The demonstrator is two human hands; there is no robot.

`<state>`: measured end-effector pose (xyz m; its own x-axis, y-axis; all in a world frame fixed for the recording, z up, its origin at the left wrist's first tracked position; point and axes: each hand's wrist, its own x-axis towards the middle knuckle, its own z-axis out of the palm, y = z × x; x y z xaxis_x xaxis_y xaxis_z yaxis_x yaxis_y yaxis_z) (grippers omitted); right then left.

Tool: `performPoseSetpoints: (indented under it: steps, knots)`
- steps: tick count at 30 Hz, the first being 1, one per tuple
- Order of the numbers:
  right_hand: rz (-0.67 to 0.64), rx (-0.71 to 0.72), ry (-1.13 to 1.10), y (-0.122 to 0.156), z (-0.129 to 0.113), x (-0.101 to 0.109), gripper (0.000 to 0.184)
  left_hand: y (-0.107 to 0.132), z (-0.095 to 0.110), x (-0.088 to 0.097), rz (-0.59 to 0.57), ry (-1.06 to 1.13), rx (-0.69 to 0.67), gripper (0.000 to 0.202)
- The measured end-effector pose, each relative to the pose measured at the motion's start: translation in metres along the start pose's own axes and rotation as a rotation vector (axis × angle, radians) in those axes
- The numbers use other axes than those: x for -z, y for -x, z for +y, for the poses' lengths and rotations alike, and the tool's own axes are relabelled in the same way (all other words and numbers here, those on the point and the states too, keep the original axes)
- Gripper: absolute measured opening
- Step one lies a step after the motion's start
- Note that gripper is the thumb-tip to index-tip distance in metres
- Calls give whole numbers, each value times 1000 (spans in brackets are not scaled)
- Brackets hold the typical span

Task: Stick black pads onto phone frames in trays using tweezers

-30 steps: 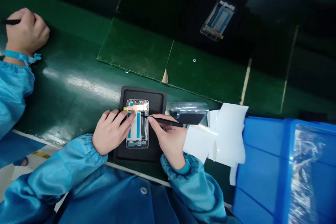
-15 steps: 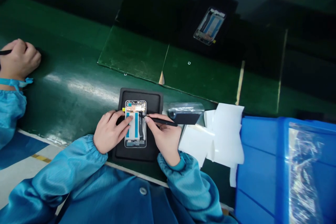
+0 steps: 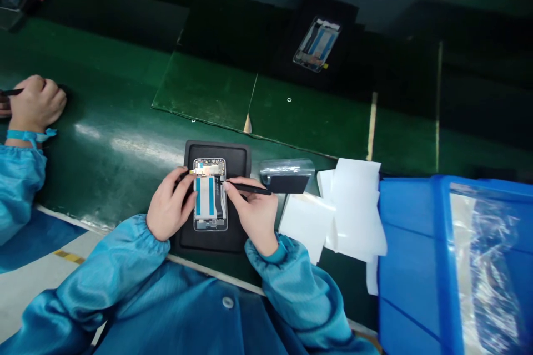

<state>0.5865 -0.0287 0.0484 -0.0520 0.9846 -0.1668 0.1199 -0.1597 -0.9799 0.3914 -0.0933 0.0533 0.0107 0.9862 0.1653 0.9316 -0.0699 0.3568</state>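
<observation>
An opened phone frame (image 3: 209, 195) with two blue strips lies in a black fixture tray (image 3: 237, 158) on the green belt in front of me. My left hand (image 3: 169, 208) rests on the tray's left side, with curled fingers touching the frame's left edge near a small yellow tab. My right hand (image 3: 253, 212) is closed on a thin black stylus (image 3: 245, 188). The stylus tip touches the upper right part of the frame.
White paper sheets (image 3: 350, 211) and a clear plastic film piece (image 3: 287, 175) lie right of the tray. A blue bin (image 3: 458, 266) holding plastic wrap fills the right. Another phone frame (image 3: 316, 44) rides a black tray farther back. A co-worker's hand (image 3: 35, 105) holds a dark tool at left.
My left fingers slid from on top of the frame to its left edge. The stylus stays at the frame's upper right. The far phone frame shifted leftward in view.
</observation>
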Motion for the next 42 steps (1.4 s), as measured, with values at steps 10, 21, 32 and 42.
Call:
performPoseSetpoints:
  steps: [10, 21, 32, 42]
  knots:
    - [12, -37, -36, 4, -22, 41, 23, -7, -39, 11, -162, -165, 252, 42]
    - [-59, -81, -125, 0, -2, 54, 31, -106, -127, 116, -4, -792, 362, 52]
    - [-94, -10, -212, -7, 27, 38, 33, -344, 100, -52, -189, -41, 396, 42]
    - [-68, -147, -289, -9, 39, 27, 40, -375, 82, -53, -128, 24, 405, 34]
